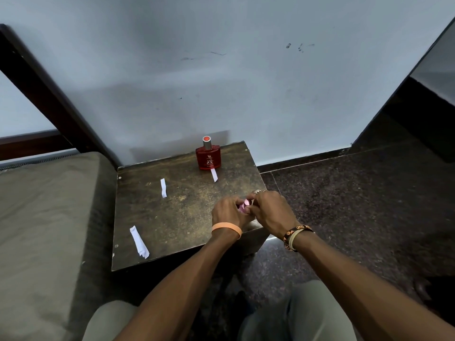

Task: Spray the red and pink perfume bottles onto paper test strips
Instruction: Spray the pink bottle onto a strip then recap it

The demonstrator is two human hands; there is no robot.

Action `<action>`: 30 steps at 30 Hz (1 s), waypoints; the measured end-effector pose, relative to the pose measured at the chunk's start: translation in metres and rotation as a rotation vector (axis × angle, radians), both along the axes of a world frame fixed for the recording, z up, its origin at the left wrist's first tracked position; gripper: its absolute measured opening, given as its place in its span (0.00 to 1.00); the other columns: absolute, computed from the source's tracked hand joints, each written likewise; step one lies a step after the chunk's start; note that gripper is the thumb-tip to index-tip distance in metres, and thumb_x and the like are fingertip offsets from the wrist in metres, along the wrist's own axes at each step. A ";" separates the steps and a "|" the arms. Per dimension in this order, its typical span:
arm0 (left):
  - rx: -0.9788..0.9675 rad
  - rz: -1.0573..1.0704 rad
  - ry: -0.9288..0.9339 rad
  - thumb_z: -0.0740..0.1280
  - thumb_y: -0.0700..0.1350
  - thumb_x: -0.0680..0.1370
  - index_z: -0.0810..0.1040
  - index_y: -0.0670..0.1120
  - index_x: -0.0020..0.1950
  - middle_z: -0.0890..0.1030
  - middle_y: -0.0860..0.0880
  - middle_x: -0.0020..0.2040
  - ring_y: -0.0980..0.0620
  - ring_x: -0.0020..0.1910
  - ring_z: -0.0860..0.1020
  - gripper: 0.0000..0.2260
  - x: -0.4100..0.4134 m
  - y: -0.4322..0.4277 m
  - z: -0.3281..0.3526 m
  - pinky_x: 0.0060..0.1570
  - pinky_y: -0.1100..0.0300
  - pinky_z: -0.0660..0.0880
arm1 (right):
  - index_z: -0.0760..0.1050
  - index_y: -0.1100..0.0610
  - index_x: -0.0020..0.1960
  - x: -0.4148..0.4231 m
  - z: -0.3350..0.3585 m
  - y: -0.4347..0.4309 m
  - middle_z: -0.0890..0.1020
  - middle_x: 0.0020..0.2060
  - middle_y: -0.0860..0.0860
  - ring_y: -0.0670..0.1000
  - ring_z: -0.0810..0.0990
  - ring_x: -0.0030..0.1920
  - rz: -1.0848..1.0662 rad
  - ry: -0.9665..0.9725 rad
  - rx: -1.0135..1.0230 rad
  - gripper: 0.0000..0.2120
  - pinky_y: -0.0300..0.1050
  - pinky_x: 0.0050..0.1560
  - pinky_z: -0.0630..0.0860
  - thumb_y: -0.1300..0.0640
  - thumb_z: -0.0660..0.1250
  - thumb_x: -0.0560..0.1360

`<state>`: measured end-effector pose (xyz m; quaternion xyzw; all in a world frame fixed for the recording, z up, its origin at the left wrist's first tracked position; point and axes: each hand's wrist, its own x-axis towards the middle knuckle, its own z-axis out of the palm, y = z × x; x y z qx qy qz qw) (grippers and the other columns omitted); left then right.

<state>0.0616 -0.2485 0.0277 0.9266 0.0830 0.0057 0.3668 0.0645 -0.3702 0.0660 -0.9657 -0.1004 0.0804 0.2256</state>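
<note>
A red perfume bottle [208, 156] with a silver cap stands upright at the back of a small dark table [177, 217]. One white paper strip [214, 175] lies just in front of it. Another strip [163, 188] lies mid-left, and a small stack of strips [139, 241] lies near the front left corner. My left hand [227, 212] and my right hand [269, 209] meet over the table's front right part, both curled round a small pink bottle [243, 207]. Only a sliver of pink shows between the fingers.
A grey-green cushioned seat [49, 230] lies to the left of the table, with a dark wooden frame [49, 94] behind it. A pale wall stands right behind the table. Dark speckled stone floor [357, 205] spreads to the right. My knees are at the bottom.
</note>
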 end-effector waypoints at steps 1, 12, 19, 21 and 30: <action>-0.007 0.014 0.000 0.75 0.49 0.65 0.83 0.48 0.35 0.83 0.50 0.31 0.52 0.29 0.78 0.06 0.000 0.001 -0.001 0.30 0.63 0.71 | 0.79 0.52 0.59 0.000 0.001 0.001 0.85 0.49 0.52 0.55 0.82 0.51 -0.005 -0.002 -0.006 0.14 0.50 0.51 0.79 0.48 0.69 0.77; 0.040 0.040 0.045 0.74 0.45 0.67 0.81 0.49 0.33 0.81 0.51 0.29 0.54 0.26 0.75 0.04 0.004 0.004 -0.006 0.27 0.64 0.67 | 0.79 0.54 0.56 0.003 0.004 0.006 0.83 0.47 0.52 0.54 0.81 0.49 0.003 0.000 -0.019 0.13 0.49 0.48 0.78 0.47 0.69 0.76; 0.026 0.041 0.036 0.75 0.46 0.67 0.82 0.49 0.33 0.81 0.50 0.30 0.54 0.26 0.73 0.05 0.005 0.003 -0.005 0.29 0.64 0.64 | 0.79 0.53 0.56 0.003 0.006 0.006 0.83 0.47 0.52 0.55 0.82 0.49 0.061 -0.025 -0.065 0.11 0.50 0.48 0.79 0.48 0.67 0.77; 0.023 0.051 0.036 0.76 0.46 0.66 0.80 0.49 0.30 0.79 0.51 0.27 0.56 0.24 0.71 0.07 0.005 0.004 -0.006 0.27 0.66 0.63 | 0.79 0.54 0.54 0.003 0.006 0.009 0.83 0.45 0.52 0.54 0.82 0.47 0.015 -0.032 -0.047 0.12 0.50 0.47 0.79 0.47 0.69 0.76; 0.016 0.061 0.044 0.75 0.45 0.66 0.80 0.48 0.31 0.81 0.50 0.29 0.53 0.26 0.75 0.06 0.006 0.004 -0.008 0.29 0.62 0.70 | 0.79 0.55 0.57 0.004 0.007 0.011 0.84 0.49 0.54 0.55 0.82 0.50 0.037 -0.022 -0.057 0.11 0.49 0.50 0.79 0.51 0.69 0.77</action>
